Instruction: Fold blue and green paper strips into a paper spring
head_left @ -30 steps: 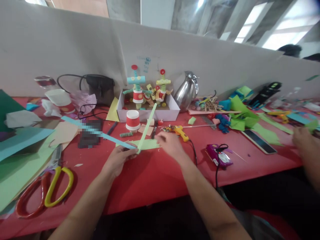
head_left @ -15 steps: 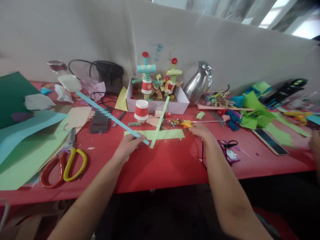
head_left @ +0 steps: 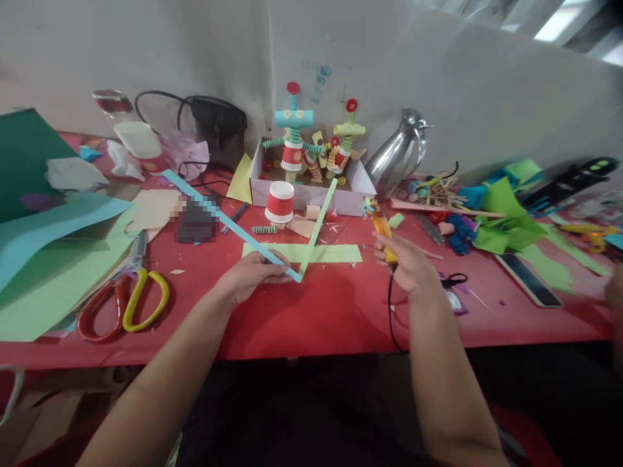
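Note:
Near the table's middle, my left hand (head_left: 254, 274) pinches a long blue paper strip (head_left: 236, 228) close to its lower end. A narrow light green strip (head_left: 318, 224) meets that end, so the two form a V; whether they are stuck together I cannot tell. Beneath them a wider green strip (head_left: 341, 253) lies flat on the table. My right hand (head_left: 406, 263) grips a yellow hot glue gun (head_left: 382, 227), its nozzle end pointing away from me and its black cord hanging down. Behind the strips stand a red and white paper cup (head_left: 280, 202) and a small green paper spring (head_left: 264, 229).
A white box (head_left: 311, 196) with cup-and-spring paper figures stands at the back, beside a steel jug (head_left: 396, 152). Large scissors (head_left: 141, 298) and coloured paper sheets lie on the left. A phone (head_left: 528, 280) and green scraps are on the right. Another person's hand shows at the right edge.
My right hand has picked the glue gun up off the table and tilted it upright. My left hand still holds the blue strip, whose end now touches the green strip's end.

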`<state>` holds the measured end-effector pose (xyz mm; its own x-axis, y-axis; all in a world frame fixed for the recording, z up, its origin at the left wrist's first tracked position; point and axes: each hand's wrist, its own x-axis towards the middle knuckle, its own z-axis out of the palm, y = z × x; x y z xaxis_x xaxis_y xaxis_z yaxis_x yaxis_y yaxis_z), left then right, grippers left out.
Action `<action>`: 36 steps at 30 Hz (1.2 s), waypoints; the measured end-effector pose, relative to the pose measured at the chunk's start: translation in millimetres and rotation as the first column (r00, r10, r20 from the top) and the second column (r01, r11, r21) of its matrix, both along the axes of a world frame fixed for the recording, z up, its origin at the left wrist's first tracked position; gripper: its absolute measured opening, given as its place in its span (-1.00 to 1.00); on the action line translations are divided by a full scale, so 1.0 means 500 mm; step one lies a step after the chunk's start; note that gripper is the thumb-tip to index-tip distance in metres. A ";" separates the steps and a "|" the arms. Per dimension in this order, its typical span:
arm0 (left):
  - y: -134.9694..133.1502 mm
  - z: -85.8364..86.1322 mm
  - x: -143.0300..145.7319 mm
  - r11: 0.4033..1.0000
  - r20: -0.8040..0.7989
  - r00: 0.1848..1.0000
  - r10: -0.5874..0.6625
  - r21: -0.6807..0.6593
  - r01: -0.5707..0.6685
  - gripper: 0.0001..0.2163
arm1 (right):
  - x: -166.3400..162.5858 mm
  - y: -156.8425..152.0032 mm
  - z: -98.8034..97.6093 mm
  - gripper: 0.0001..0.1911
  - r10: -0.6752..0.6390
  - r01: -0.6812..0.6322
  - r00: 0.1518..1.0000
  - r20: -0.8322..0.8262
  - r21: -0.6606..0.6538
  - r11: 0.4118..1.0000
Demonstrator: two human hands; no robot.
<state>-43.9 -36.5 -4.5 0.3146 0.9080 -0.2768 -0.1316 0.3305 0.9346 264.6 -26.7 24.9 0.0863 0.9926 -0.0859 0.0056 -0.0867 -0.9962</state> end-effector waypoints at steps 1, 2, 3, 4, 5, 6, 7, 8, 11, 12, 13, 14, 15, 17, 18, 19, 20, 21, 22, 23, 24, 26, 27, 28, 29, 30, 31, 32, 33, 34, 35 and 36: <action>0.001 -0.001 -0.001 1.000 -0.018 1.000 -0.021 -0.012 0.021 -0.81 | -0.013 -0.003 0.000 -0.69 -0.021 0.021 1.000 0.000 0.018 1.000; 0.001 -0.002 -0.003 0.999 -0.053 0.998 -0.036 -0.016 0.035 -0.83 | -0.024 -0.006 -0.002 -0.68 -0.039 0.039 0.999 0.000 0.028 0.999; 0.002 -0.003 -0.004 0.999 -0.099 0.994 -0.043 -0.013 0.042 -0.85 | -0.035 -0.008 -0.004 -0.67 -0.043 0.043 0.999 -0.007 0.022 0.999; 0.004 -0.005 -0.005 0.999 -0.144 0.989 -0.041 -0.006 0.040 -0.87 | -0.043 -0.011 -0.007 -0.67 -0.041 0.042 0.999 -0.016 0.015 0.999; 0.005 -0.007 -0.006 1.000 -0.177 0.984 -0.029 0.006 0.031 -0.89 | -0.050 -0.015 -0.009 -0.66 -0.036 0.036 0.999 -0.024 0.009 0.999; 0.006 -0.010 -0.007 1.000 -0.191 0.981 -0.019 0.019 0.023 -0.90 | -0.056 -0.020 -0.010 -0.65 -0.029 0.030 0.999 -0.025 0.009 1.000; 0.008 -0.012 -0.007 0.999 -0.191 0.981 -0.010 0.031 0.016 -0.91 | -0.060 -0.027 -0.011 -0.65 -0.020 0.020 1.000 -0.014 0.018 1.000; 0.009 -0.014 -0.007 0.999 -0.186 0.982 -0.005 0.034 0.012 -0.91 | -0.064 -0.035 -0.011 -0.64 -0.006 0.006 1.000 0.009 0.033 0.999; 0.012 -0.015 -0.007 1.000 -0.207 0.978 0.018 0.014 -0.015 -0.91 | -0.074 -0.065 -0.011 -0.60 0.102 -0.107 0.989 0.109 0.034 0.994; 0.013 -0.015 -0.006 0.999 -0.234 0.972 0.031 0.001 -0.032 -0.90 | -0.078 -0.076 -0.012 -0.61 0.140 -0.146 0.979 0.149 0.032 0.989; 0.013 -0.014 -0.006 0.999 -0.264 0.964 0.044 -0.010 -0.049 -0.90 | -0.082 -0.087 -0.014 -0.63 0.166 -0.176 0.967 0.191 0.035 0.984; 0.014 -0.013 -0.005 0.998 -0.290 0.955 0.054 -0.014 -0.060 -0.90 | -0.085 -0.098 -0.017 -0.66 0.186 -0.199 0.955 0.232 0.038 0.979; 0.014 -0.012 -0.005 0.998 -0.312 0.948 0.060 -0.014 -0.067 -0.90 | -0.089 -0.107 -0.022 -0.69 0.199 -0.218 0.942 0.271 0.040 0.975; 0.015 -0.012 -0.003 0.998 -0.336 0.940 0.062 -0.004 -0.067 -0.92 | -0.094 -0.123 -0.031 -0.69 0.221 -0.250 0.916 0.336 0.045 0.967; 0.015 -0.013 -0.003 0.998 -0.341 0.938 0.062 0.002 -0.065 -0.93 | -0.096 -0.129 -0.036 -0.66 0.235 -0.268 0.902 0.361 0.045 0.962; 0.015 -0.014 -0.004 0.998 -0.344 0.937 0.062 0.007 -0.063 -0.94 | -0.098 -0.134 -0.041 -0.62 0.250 -0.286 0.889 0.384 0.040 0.957; 0.015 -0.015 -0.004 0.998 -0.348 0.936 0.059 0.008 -0.060 -0.94 | -0.099 -0.138 -0.044 -0.58 0.268 -0.305 0.876 0.402 0.031 0.952; 0.016 -0.016 -0.005 0.999 -0.349 0.935 0.053 0.009 -0.053 -0.94 | -0.100 -0.141 -0.047 -0.56 0.289 -0.324 0.862 0.416 0.014 0.946; 0.016 -0.018 -0.006 0.999 -0.348 0.936 0.047 0.009 -0.046 -0.94 | -0.101 -0.144 -0.049 -0.56 0.309 -0.338 0.850 0.425 -0.008 0.941; 0.016 -0.019 -0.007 0.999 -0.340 0.940 0.039 0.009 -0.039 -0.93 | -0.102 -0.146 -0.051 -0.58 0.323 -0.346 0.841 0.434 -0.028 0.938; 0.016 -0.020 -0.008 0.999 -0.323 0.946 0.033 0.008 -0.032 -0.92 | -0.103 -0.148 -0.051 -0.59 0.329 -0.348 0.834 0.444 -0.039 0.937; 0.016 -0.021 -0.008 0.999 -0.274 0.961 0.033 -0.001 -0.034 -0.90 | -0.105 -0.151 -0.052 -0.62 0.313 -0.341 0.822 0.476 -0.030 0.940; 0.016 -0.021 -0.007 0.999 -0.253 0.967 0.045 -0.010 -0.050 -0.88 | -0.106 -0.152 -0.053 -0.62 0.297 -0.333 0.813 0.501 -0.018 0.943; 0.016 -0.021 -0.006 0.997 -0.241 0.968 0.068 -0.021 -0.075 -0.86 | -0.107 -0.153 -0.054 -0.63 0.279 -0.324 0.802 0.528 -0.007 0.946; 0.016 -0.021 -0.005 0.994 -0.241 0.966 0.093 -0.030 -0.103 -0.85 | -0.108 -0.153 -0.055 -0.63 0.266 -0.318 0.789 0.554 -0.002 0.948; 0.016 -0.021 -0.003 0.991 -0.251 0.961 0.114 -0.033 -0.127 -0.84 | -0.108 -0.154 -0.056 -0.64 0.260 -0.315 0.775 0.576 -0.005 0.949; 0.016 -0.022 -0.003 0.990 -0.268 0.956 0.122 -0.031 -0.135 -0.84 | -0.109 -0.154 -0.057 -0.64 0.258 -0.314 0.761 0.595 -0.010 0.949; 0.016 -0.022 -0.002 0.992 -0.286 0.951 0.116 -0.023 -0.127 -0.85 | -0.109 -0.153 -0.057 -0.65 0.259 -0.316 0.750 0.609 -0.015 0.949; 0.016 -0.023 -0.002 0.994 -0.304 0.947 0.100 -0.010 -0.108 -0.87 | -0.110 -0.153 -0.058 -0.66 0.262 -0.320 0.740 0.619 -0.018 0.947; 0.016 -0.023 -0.003 0.997 -0.321 0.944 0.073 0.001 -0.077 -0.89 | -0.111 -0.153 -0.058 -0.66 0.263 -0.324 0.732 0.629 -0.018 0.946; 0.016 -0.022 -0.003 0.999 -0.340 0.939 0.045 0.009 -0.045 -0.90 | -0.112 -0.153 -0.057 -0.66 0.262 -0.327 0.723 0.639 -0.017 0.945; 0.016 -0.020 -0.004 1.000 -0.357 0.934 0.024 0.013 -0.021 -0.91 | -0.113 -0.153 -0.056 -0.66 0.259 -0.328 0.716 0.649 -0.015 0.945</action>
<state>-45.8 -28.7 -14.3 0.1760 0.9164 -0.3594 0.2037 0.3233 0.9241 208.3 -103.2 -3.2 -0.2107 0.9772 -0.0247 0.6467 0.1204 -0.7532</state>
